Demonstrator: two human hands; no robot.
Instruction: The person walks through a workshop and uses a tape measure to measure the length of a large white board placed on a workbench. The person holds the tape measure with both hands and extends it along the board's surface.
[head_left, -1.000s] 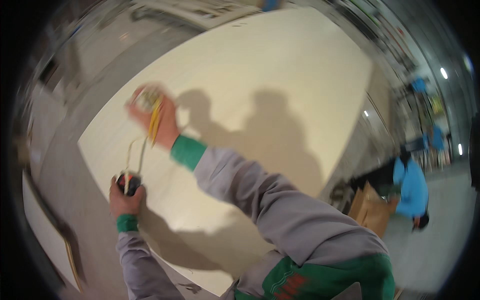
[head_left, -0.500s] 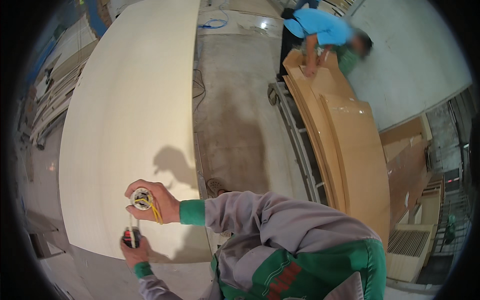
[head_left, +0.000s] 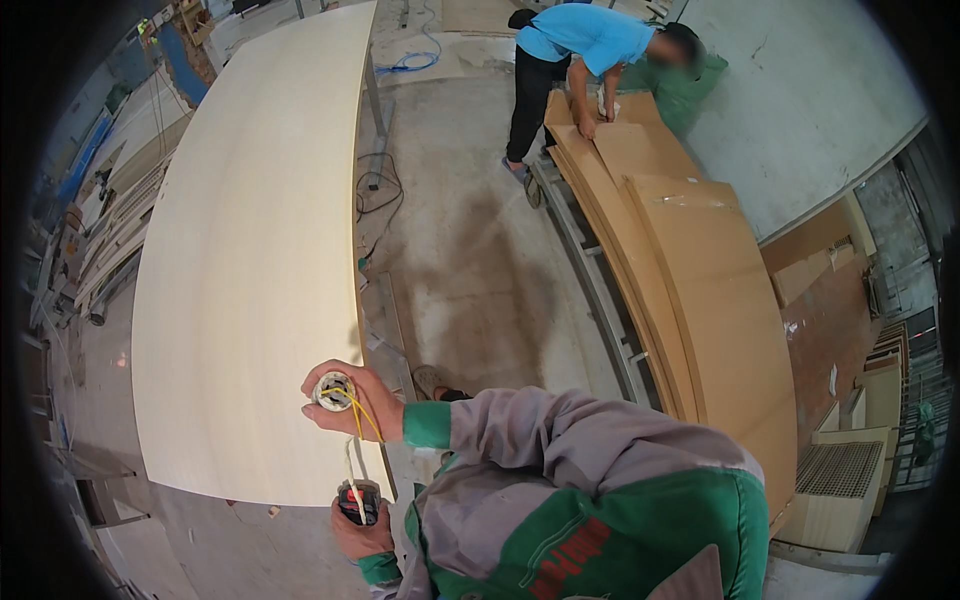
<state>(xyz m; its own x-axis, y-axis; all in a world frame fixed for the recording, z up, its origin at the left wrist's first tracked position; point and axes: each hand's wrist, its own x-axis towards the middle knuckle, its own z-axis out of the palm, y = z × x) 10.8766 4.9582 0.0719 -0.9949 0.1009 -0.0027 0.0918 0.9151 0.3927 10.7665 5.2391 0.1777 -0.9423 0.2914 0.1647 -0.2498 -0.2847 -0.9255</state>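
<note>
My right hand (head_left: 368,392) reaches in from the right over the near right part of a large pale wood panel (head_left: 250,250). Its fingers curl round a round whitish cup-like piece (head_left: 335,391), seen from its end, with yellow cord looped from it. Lower down, at the panel's near right corner, my left hand (head_left: 362,538) is closed round a black and red tape measure (head_left: 357,503). A thin pale strip (head_left: 349,462) runs between the tape measure and the area under my right hand; where it ends is hidden.
Stacked brown cardboard sheets (head_left: 715,300) lie on a metal rack (head_left: 600,290) to the right. A co-worker in a blue shirt (head_left: 590,38) bends over their far end. Dark cable (head_left: 385,205) trails on the floor beside the panel. Timber strips (head_left: 125,225) lie at the left.
Both hands have shifted right relative to the panel, toward its right edge, still holding the same things. My view has moved slightly, and the co-worker now appears further left over the cardboard.
</note>
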